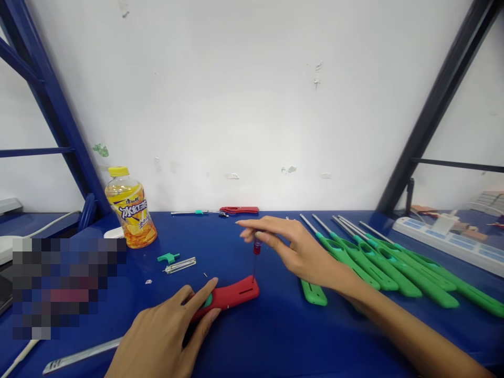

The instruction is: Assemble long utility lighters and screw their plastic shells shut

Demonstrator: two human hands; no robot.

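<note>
Closest in is the left hand [165,325], its grip clamped over one end of a red, gently curved plastic handle [238,295] lying on the blue bench [244,349]. A flat silver metal strip [84,354] pokes out under that hand; can't tell if it's joined on. I'd guess the handle's light, stiff and a bit slick, so pinch it across the sides like this and press it down, or the free end may swivel. At that end stands a thin-shafted screwdriver with a see-through red handle [257,248], the right hand's [285,244] grip closed on its top. Probably light too; hold it upright or the tip could skate off. Just beyond, a tiny metal screw [205,274] looks easy to lose. Past that, the clear narrow plastic capsule [181,265] seems the fragile one: take it by its sides, not the thin tip.
</note>
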